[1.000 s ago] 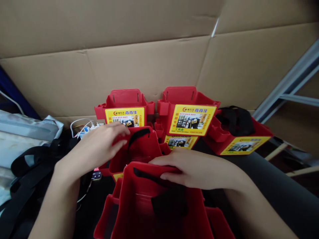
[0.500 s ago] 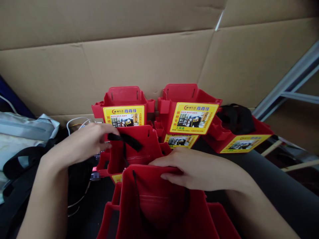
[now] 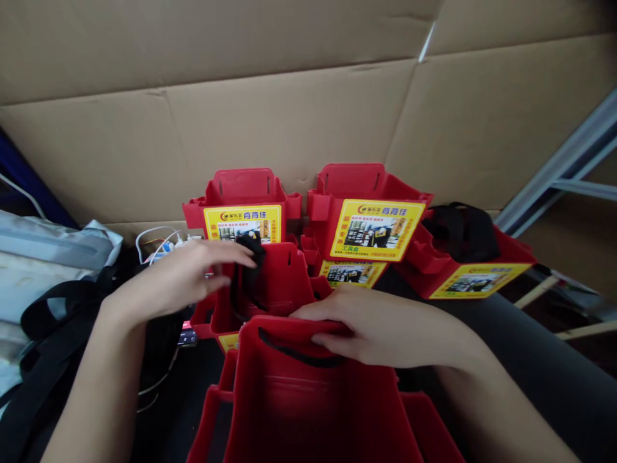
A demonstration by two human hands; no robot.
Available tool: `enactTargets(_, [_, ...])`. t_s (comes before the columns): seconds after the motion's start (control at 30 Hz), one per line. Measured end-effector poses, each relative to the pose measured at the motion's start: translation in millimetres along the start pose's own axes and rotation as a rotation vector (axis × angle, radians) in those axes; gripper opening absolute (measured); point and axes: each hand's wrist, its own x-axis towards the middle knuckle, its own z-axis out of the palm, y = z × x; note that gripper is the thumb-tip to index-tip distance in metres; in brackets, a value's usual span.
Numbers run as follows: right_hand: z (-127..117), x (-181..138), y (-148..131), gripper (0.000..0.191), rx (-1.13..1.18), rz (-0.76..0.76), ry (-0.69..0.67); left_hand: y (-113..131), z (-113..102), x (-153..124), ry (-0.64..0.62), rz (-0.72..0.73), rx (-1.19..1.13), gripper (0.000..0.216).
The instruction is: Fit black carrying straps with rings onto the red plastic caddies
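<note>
A red plastic tool box [image 3: 313,405] stands close in front of me, its open top facing up. My right hand [image 3: 351,325] grips the upper rim of its back wall, thumb inside and fingers behind. A thin loop of black strap [image 3: 303,355] crosses the inside of that wall. More black strap [image 3: 250,267] is bunched at the fingertips of my left hand [image 3: 193,270], which is closed on it with some blur. Just beyond, a second red tool box [image 3: 282,276] sits partly hidden behind the near one and my left hand.
Red tool boxes with yellow labels, one at the back left [image 3: 243,180] and one at the back right [image 3: 351,177], stand before a cardboard wall [image 3: 289,122]. Another box [image 3: 424,280] holds black straps. Grey bags [image 3: 53,251] and white cables lie left; a metal frame [image 3: 554,161] rises right.
The long strap loop inside the near box has drawn up into a short one. My left hand has moved right with the bunched strap; my right hand keeps its place on the rim.
</note>
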Motion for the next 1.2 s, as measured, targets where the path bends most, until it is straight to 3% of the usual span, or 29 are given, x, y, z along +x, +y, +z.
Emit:
enactTargets(0.1, [-0.3,0.5,0.1,0.026,0.019,0.003,-0.009,22.7,7.7,4.0,-0.345,0.190,-0.200,0.031])
enactTargets(0.17, [-0.5,-0.2,0.3,0.027,0.023,0.015,-0.005,23.2,11.3,7.5,-0.411,0.184,-0.247,0.021])
enactTargets(0.37, [-0.6,-1.5,3.2,0.031,0.047,-0.039,-0.001,-20.8,-10.1,-8.3,0.017,0.001,0.013,0.021])
enactTargets(0.53, [-0.7,0.8,5.3,0.031,0.057,-0.063,0.000,-22.4,-23.6,-18.6,0.055,-0.011,0.098,0.018])
enactTargets(0.7, [1.8,4.6,6.8,0.033,0.111,-0.127,-0.006,-26.0,-25.1,-22.0,0.216,-0.031,0.154,0.019])
enactTargets(0.9, [-1.2,11.6,10.3,0.028,0.176,-0.241,-0.086,-20.7,-27.2,-27.1,0.303,-0.008,0.224,0.017])
enactTargets(0.97, [-7.4,20.9,7.7,0.033,0.217,-0.282,0.013,-10.5,-23.8,-23.6,0.297,0.021,0.218,0.020])
enactTargets(1.1, [-21.0,58.4,-2.4,0.046,0.061,-0.184,0.616,11.3,-16.0,-13.6,0.288,0.078,0.217,0.018])
enactTargets(1.13, [-23.6,69.3,-4.5,0.047,-0.013,-0.174,0.714,14.5,-14.8,-11.8,0.292,0.101,0.212,0.018])
enactTargets(1.2, [-28.1,86.8,-5.9,0.046,-0.111,-0.174,0.798,16.0,-14.3,-9.9,0.293,0.143,0.202,0.020])
